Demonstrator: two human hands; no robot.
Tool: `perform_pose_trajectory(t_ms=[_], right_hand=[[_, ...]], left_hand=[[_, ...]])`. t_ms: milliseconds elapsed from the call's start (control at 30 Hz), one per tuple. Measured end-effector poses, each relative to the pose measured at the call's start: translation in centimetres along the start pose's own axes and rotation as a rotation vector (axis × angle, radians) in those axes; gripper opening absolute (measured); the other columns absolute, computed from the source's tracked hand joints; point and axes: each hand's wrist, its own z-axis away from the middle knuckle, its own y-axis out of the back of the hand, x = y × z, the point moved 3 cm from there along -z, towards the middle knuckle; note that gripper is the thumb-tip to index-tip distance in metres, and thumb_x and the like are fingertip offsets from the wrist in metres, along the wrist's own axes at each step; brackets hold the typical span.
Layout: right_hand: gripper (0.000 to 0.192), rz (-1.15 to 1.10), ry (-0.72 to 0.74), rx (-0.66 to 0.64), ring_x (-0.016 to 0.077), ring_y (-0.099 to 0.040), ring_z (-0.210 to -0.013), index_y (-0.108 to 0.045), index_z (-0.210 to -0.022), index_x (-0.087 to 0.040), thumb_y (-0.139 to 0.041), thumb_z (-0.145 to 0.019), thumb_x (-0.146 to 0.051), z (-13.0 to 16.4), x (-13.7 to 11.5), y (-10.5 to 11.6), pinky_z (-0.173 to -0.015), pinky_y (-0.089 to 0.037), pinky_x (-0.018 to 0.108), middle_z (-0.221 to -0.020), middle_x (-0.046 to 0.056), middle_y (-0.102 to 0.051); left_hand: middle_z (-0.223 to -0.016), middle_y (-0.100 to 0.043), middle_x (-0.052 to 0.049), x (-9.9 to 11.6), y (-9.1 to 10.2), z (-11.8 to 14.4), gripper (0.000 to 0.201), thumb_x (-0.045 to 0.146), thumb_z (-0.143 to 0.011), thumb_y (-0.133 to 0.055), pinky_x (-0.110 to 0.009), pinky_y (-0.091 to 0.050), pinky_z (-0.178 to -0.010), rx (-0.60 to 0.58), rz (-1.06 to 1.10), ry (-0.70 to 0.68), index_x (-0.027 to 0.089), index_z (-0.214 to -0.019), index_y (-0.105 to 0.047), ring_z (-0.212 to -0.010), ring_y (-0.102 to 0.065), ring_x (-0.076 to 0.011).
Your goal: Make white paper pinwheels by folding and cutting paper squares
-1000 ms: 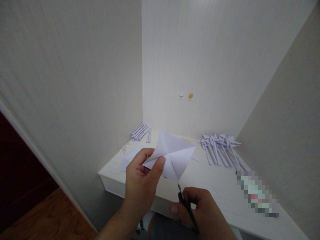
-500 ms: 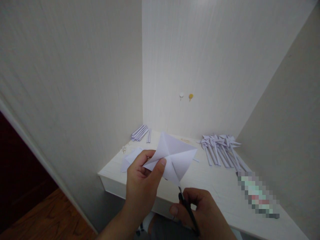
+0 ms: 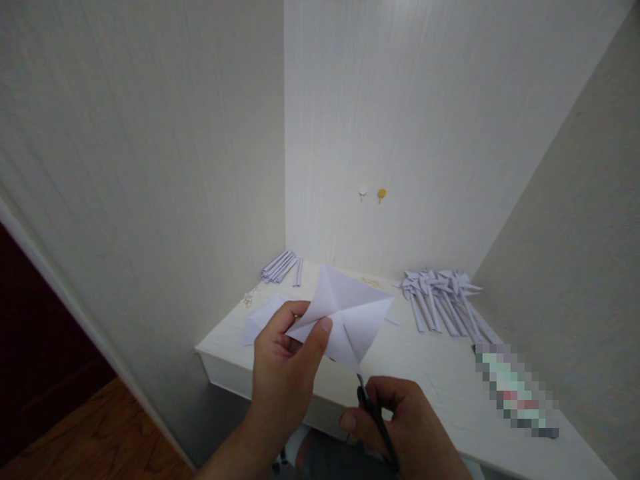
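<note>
Left hand pinches creased paper; scissors tip up at its lower corner.

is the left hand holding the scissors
No, the left hand pinches the creased white paper, while the right hand grips the black scissors.

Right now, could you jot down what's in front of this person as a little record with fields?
left hand: left hand pinches a creased white paper square by one corner, above the desk
right hand: right hand grips black scissors, tips at the paper's lowest corner
surface: white desk set in a wall corner
back left: bundle of rolled paper sticks
back right: heap of paper pinwheels on sticks
wall: white and yellow pins
</note>
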Motion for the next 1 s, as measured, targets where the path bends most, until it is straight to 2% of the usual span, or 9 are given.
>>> perform_pose_trajectory(t_ms=[200,467,667,1000], right_hand=[[0.029,0.022,0.002,0.009,0.0134,-0.046,-0.053,-0.050,-0.057,-0.021,-0.070,-0.063,-0.042,-0.18,-0.13,0.00,-0.051,-0.035,0.025,-0.052,-0.004,-0.050],[0.030,0.004,0.019,0.017,0.0130,-0.044,-0.052,-0.054,-0.059,-0.020,-0.071,-0.063,-0.044,-0.30,-0.07,-0.01,-0.051,-0.034,0.025,-0.053,-0.004,-0.050],[0.031,0.033,0.024,0.020,0.0110,-0.038,-0.050,-0.048,-0.055,-0.021,-0.070,-0.065,-0.040,-0.31,-0.01,-0.06,-0.050,-0.031,0.024,-0.049,-0.006,-0.044],[0.029,0.060,0.047,0.034,0.0116,-0.038,-0.053,-0.050,-0.055,-0.020,-0.070,-0.064,-0.038,-0.51,0.08,0.00,-0.051,-0.032,0.024,-0.051,-0.005,-0.045]], left_hand=[[-0.067,-0.066,0.001,-0.10,0.00,-0.08,0.031,0.042,-0.080,-0.075,-0.018,-0.041,-0.040,-0.005,-0.012,0.007,0.017,-0.097,-0.066,-0.046,-0.056,-0.0110],[-0.068,-0.068,0.000,0.00,0.01,-0.15,0.030,0.040,-0.080,-0.075,-0.018,-0.041,-0.041,-0.010,0.004,0.007,0.017,-0.097,-0.066,-0.046,-0.057,-0.0110],[-0.069,-0.069,0.000,0.03,-0.04,-0.17,0.031,0.040,-0.079,-0.076,-0.018,-0.043,-0.042,-0.014,0.008,-0.002,0.017,-0.097,-0.066,-0.048,-0.058,-0.0114],[-0.070,-0.070,-0.001,-0.12,-0.10,-0.26,0.031,0.041,-0.079,-0.076,-0.018,-0.043,-0.040,-0.009,0.008,0.012,0.016,-0.095,-0.066,-0.046,-0.058,-0.0113]])
